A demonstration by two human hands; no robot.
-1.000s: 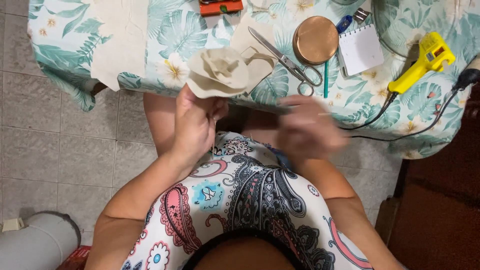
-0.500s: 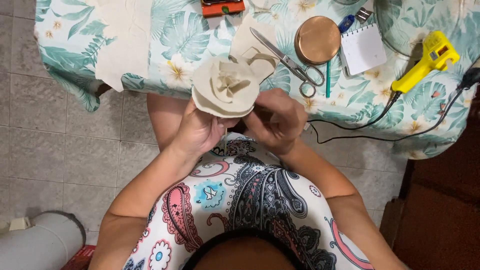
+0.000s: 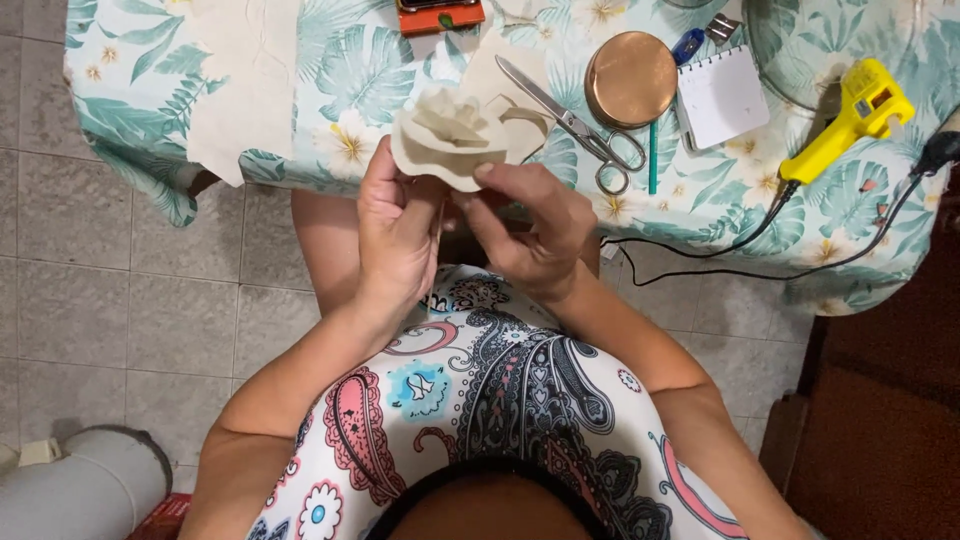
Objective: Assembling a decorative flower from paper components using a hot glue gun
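Observation:
A cream fabric flower (image 3: 450,135) with layered petals is held up in front of the table's near edge. My left hand (image 3: 395,235) grips it from below, fingers wrapped round its base. My right hand (image 3: 530,225) pinches the flower's lower right petal with thumb and fingertips. Both hands touch each other under the flower, above my lap.
On the leaf-print tablecloth (image 3: 330,60) lie scissors (image 3: 580,130), a round copper lid (image 3: 630,80), a small white notepad (image 3: 722,95), a teal pencil (image 3: 652,158), cream fabric pieces (image 3: 245,85) and a yellow glue gun (image 3: 845,120) with a black cord (image 3: 760,270). Tiled floor (image 3: 120,300) lies at the left.
Both hands have come together and lifted the flower from the table edge. My right hand, apart and blurred a second ago, now pinches the petal.

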